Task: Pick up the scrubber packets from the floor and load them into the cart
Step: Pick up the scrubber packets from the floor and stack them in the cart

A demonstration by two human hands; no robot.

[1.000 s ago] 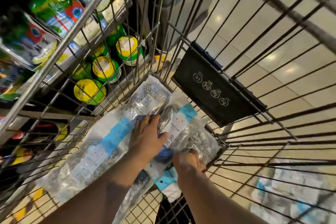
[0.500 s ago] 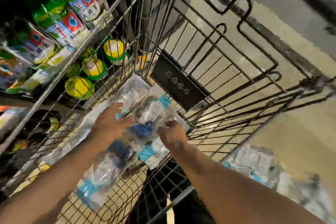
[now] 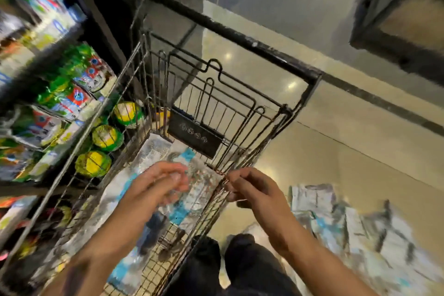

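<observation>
Left hand (image 3: 163,182) hovers empty, fingers loose, above scrubber packets (image 3: 153,151) lying in the cart (image 3: 240,38). Right hand (image 3: 249,187), fingers loosely curled, holds nothing beside the cart's wire wall. More packets (image 3: 355,230) lie on the floor (image 3: 360,142).

You have one wire cart (image 3: 242,108) in view and two hands, the left hand (image 3: 158,185) and the right hand (image 3: 252,187). Scrubber packets in cart (image 3: 153,151): several, blurred, uncountable. Scrubber packets on floor (image 3: 348,228): one heap, number unclear. Round green-yellow tubs (image 3: 93,163): three.
</observation>
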